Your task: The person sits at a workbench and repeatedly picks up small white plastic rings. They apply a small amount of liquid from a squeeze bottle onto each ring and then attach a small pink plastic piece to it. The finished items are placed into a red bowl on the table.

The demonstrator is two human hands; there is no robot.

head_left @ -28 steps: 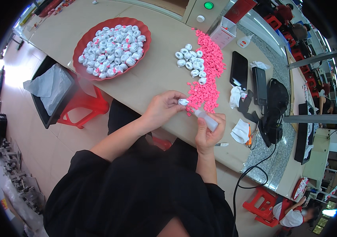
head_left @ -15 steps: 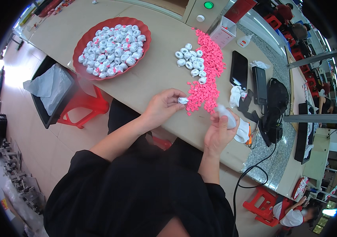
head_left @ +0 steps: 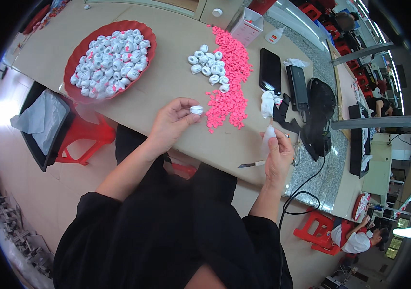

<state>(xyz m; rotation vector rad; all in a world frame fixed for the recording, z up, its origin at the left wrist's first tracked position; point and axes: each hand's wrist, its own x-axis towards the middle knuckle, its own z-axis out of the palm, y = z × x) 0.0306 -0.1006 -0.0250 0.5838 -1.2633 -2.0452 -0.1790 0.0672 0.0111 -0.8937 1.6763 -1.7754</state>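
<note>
Between the thumb and fingers of my left hand (head_left: 172, 120) is a small white ball-like piece (head_left: 196, 110), held just left of a spread of small pink pieces (head_left: 229, 103). My right hand (head_left: 278, 156) is wrapped round a small white squeeze bottle (head_left: 267, 137), its narrow nozzle pointing up and away from me. Several similar white pieces (head_left: 207, 62) lie in a cluster against the pink spread. At the far left, a red scalloped bowl (head_left: 151, 36) is heaped with white pieces, some showing pink bits.
A knife (head_left: 251, 164) lies near the table edge beside my right hand. Beyond are a black phone (head_left: 270, 71), a dark oblong device (head_left: 297, 86), a black bag (head_left: 322, 103), a white box (head_left: 247, 29) and another bottle (head_left: 274, 35). A dark bin (head_left: 63, 130) stands at left.
The squeeze bottle has swung from a tilt beside the pink pieces to nearly upright, farther right. My left hand has drawn slightly away with the white piece. The whole view has shifted.
</note>
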